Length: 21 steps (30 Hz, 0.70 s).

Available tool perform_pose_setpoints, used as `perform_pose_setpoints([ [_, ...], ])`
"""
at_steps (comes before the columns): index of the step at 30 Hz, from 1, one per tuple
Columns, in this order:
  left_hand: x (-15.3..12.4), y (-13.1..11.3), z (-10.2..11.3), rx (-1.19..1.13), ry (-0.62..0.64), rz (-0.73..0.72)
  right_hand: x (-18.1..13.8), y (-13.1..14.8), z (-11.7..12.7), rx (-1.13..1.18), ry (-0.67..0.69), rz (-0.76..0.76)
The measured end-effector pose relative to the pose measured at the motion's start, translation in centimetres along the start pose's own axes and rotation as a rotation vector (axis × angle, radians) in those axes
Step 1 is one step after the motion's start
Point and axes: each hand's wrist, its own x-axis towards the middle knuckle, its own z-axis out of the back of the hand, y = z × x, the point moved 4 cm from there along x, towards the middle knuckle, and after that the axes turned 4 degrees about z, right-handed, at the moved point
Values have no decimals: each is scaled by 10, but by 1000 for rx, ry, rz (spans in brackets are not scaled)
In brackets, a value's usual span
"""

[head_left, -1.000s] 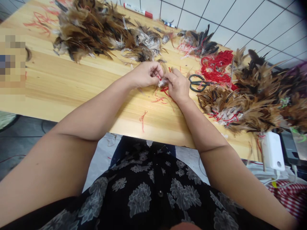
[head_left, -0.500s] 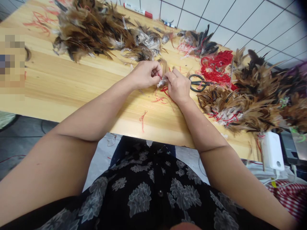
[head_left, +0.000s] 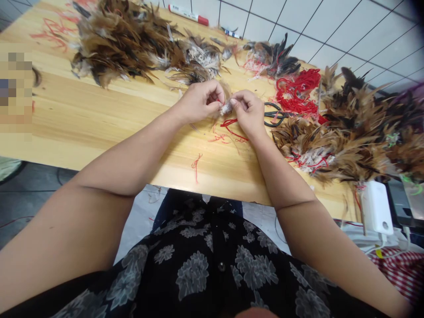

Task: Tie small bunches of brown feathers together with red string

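Between my two hands is a small bunch of feathers [head_left: 226,108] with a pale, fluffy base. My left hand [head_left: 206,100] is closed in a pinch on its left side. My right hand [head_left: 249,111] closes thumb and fingers on the right side of the same bunch. Under my right hand a red string [head_left: 234,127] runs along the table. Just beyond that hand lie black-handled scissors [head_left: 274,115], partly hidden by it. The fingertips cover much of the bunch.
A large heap of brown feathers [head_left: 112,44] lies at the back left, another feather heap [head_left: 351,128] at the right. A tangle of red string [head_left: 298,92] sits beside the scissors. A red-capped marker [head_left: 188,14] rests by the tiled wall. A white charger [head_left: 377,207] stands at the right edge.
My right hand has turned, its thumb now showing on the bunch, and more of the red string beneath it is visible. My left hand has stayed nearly in place.
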Motion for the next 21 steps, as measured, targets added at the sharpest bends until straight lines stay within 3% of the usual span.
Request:
perform_pose_setpoints([
  [7, -2, -9, 0, 137, -42, -82, -1, 7, 7, 29, -107, 45],
  [14, 0, -10, 1, 178, -33, -110, -9, 37, 19, -83, -12, 39],
  [21, -3, -18, 3, 176, -109, -135, 2, 13, 2, -61, 19, -31],
])
